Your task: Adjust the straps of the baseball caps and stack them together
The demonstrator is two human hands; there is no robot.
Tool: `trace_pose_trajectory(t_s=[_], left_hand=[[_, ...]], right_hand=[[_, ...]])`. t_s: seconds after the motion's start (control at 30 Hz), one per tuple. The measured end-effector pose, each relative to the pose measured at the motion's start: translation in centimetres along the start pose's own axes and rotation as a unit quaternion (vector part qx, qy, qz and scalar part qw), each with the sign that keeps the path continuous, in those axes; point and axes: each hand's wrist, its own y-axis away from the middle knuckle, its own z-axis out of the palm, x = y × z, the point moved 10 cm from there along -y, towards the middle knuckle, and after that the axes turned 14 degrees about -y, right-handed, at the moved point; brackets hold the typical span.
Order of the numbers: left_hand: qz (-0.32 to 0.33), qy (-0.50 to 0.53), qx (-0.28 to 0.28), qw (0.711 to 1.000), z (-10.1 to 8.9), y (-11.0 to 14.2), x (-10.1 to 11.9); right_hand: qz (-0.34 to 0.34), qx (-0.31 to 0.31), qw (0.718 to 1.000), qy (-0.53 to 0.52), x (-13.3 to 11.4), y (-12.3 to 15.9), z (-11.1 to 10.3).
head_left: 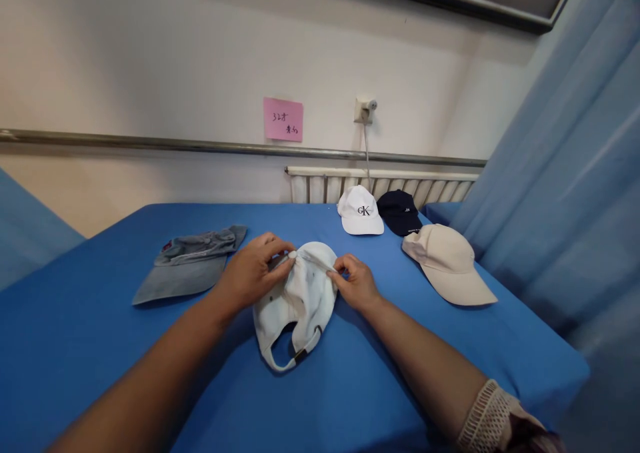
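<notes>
A pale, whitish baseball cap (300, 293) rests on the blue-covered table, its back strap and opening turned toward me. My left hand (257, 266) pinches the crown near the top, thumb and fingers closed on the fabric. On the other side, my right hand (355, 281) grips the cap's right edge between thumb and fingers. The crown is creased between both hands, and its brim points away from me. To the left lies a flattened grey cap (187, 266), close to my left forearm. A beige cap (450, 263) sits to the right of my right hand.
At the back stand a white cap (360, 211) with black letters and a dark navy cap (399, 211). Behind the blue table (370, 386) are a radiator (320, 185), a metal rail (200, 145) and a wall socket (364, 111). A blue curtain (565, 139) hangs at right.
</notes>
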Motion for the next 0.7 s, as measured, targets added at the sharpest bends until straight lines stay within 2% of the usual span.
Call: trace_pose_trajectory(t_s=[0.07, 0.13, 0.23, 0.3, 0.4, 0.47, 0.5, 0.57, 0.63, 0.7], left_hand=[[0.021, -0.027, 0.009, 0.999, -0.8, -1.3, 0.1], [0.054, -0.051, 0.02, 0.997, -1.4, -2.4, 0.7], [0.096, -0.04, 0.019, 0.994, -1.1, -2.6, 1.7], [0.072, 0.003, 0.028, 0.997, -0.3, -1.7, 0.9], [-0.06, 0.054, 0.052, 0.995, 1.4, 1.0, -3.3], [-0.131, 0.079, 0.014, 0.988, 3.6, 2.9, -5.9], [-0.147, 0.095, -0.015, 0.985, 4.7, 3.6, -6.6], [-0.14, 0.127, -0.074, 0.979, 6.5, 4.3, -6.7], [-0.102, 0.14, -0.125, 0.977, 7.8, 4.2, -5.6], [-0.063, 0.107, -0.158, 0.98, 8.6, 3.7, -4.2]], right_hand=[[-0.046, 0.028, 0.998, 0.02, -2.3, 0.4, -1.5], [-0.093, 0.031, 0.994, 0.05, -5.1, 1.2, -2.4], [-0.142, -0.035, 0.986, 0.085, -8.2, 2.5, -1.5], [-0.149, -0.086, 0.981, 0.088, -8.9, 3.0, -0.3], [-0.122, -0.101, 0.985, 0.07, -8.0, 3.0, 0.5], [-0.088, -0.077, 0.992, 0.054, -6.6, 2.5, 0.2], [-0.07, -0.063, 0.994, 0.045, -5.9, 2.3, 0.0], [-0.037, -0.035, 0.998, 0.031, -4.4, 2.0, -0.6], [-0.013, -0.014, 1.0, 0.023, -3.4, 1.8, -1.1], [0.005, 0.003, 1.0, 0.016, -2.7, 1.8, -1.4]])
